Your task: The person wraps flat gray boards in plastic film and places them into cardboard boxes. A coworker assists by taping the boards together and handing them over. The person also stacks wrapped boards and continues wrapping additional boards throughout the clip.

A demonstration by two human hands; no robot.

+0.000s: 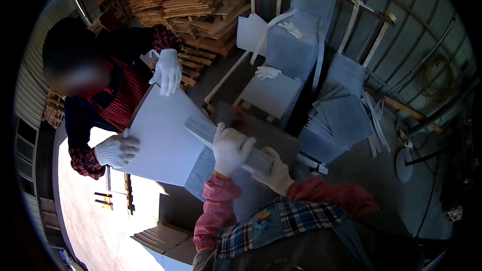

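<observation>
A bundle of long flat grey strips [260, 161] lies slantwise across my front, held in both hands. My left hand [230, 149], in a white knit glove, is closed round its middle. Its right end rests in my gloved right hand [276, 174], whose fingers are partly hidden behind the strips. The far left end of the bundle reaches over a large white sheet [160, 138]. A co-worker at the left grips this sheet's edges with two gloved hands, one at the top corner and one at the near left edge. A grey sheet [201, 166] lies partly beneath the white one.
Stacked wooden pallets [206, 10] stand at the back left. Behind the work surface are piles of grey sheets [293, 45] with loose white gloves [267, 72] on them. More sheets and strips [346, 115] lean at the right, near a round-based stand [403, 164].
</observation>
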